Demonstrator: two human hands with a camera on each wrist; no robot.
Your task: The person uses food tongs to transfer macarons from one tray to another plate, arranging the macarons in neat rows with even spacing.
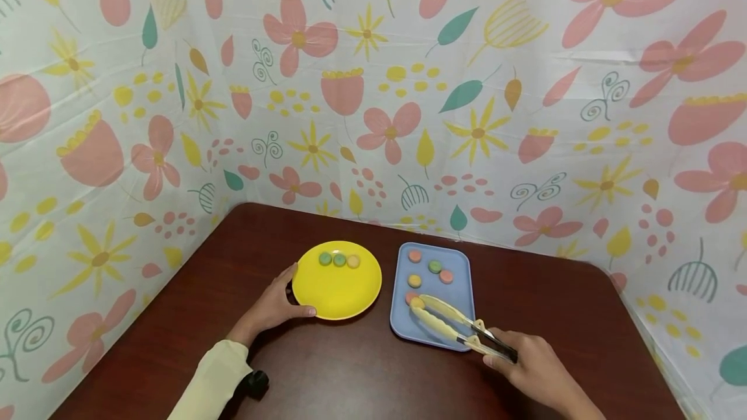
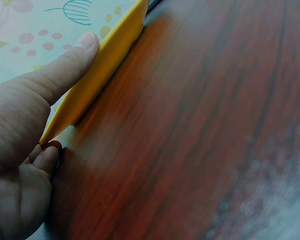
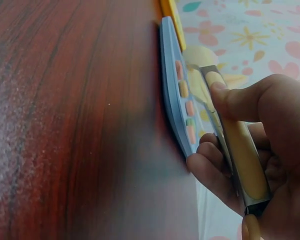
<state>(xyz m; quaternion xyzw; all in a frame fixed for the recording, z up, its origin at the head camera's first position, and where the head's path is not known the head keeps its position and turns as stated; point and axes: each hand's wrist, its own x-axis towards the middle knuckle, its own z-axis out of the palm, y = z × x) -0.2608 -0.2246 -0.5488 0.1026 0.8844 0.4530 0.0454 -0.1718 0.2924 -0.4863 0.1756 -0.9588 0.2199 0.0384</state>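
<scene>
My left hand [image 1: 274, 300] holds the left rim of a round yellow plate [image 1: 338, 293], thumb at the near edge and fingers along the side. Two green macarons [image 1: 332, 259] and a pale yellow macaron [image 1: 353, 262] sit in a row on its far part. With my right hand [image 1: 528, 361] I grip cream-and-black tongs [image 1: 446, 319], whose tips are at a yellow macaron [image 1: 417, 303] over the blue tray [image 1: 403, 323]. A pink macaron [image 1: 411, 297] lies right beside that one. In the right wrist view, thumb and fingers wrap the tongs' handle [image 3: 245, 160].
Farther up the tray lie pink macarons [image 1: 446, 277], a green macaron [image 1: 434, 267] and another yellow macaron [image 1: 414, 281]. Plate and tray stand side by side on a dark brown table [image 1: 327, 368]. Behind hangs a flower-patterned cloth [image 1: 385, 180]. A black object [image 1: 255, 384] shows by the left sleeve.
</scene>
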